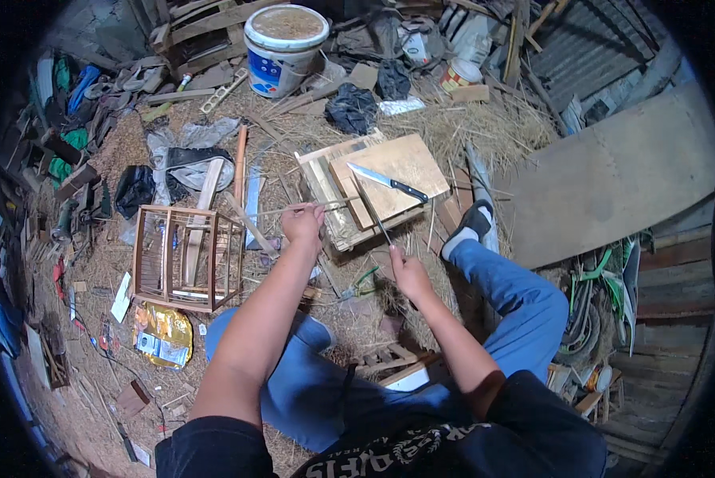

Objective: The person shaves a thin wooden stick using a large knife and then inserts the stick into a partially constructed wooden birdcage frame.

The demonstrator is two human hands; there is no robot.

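My left hand (302,225) is closed on a thin wooden stick (278,212), which reaches toward the stacked boards. My right hand (408,273) grips a long, dark-bladed knife (370,211), angled up over the boards' left side where it crosses the stick's far end. A silver kitchen knife (374,176) with a black handle lies on the top board (409,157), which rests on a wooden block (321,190). A small wooden cage frame (212,299) with thin bars stands to the left of my left hand.
A white bucket (285,32), black plastic bags (351,108) and scrap wood lie beyond. A large panel (612,159) leans at right above a green bicycle (588,327). A gold packet (163,334) and clutter lie at left on straw-strewn ground. My legs (513,303) surround the work.
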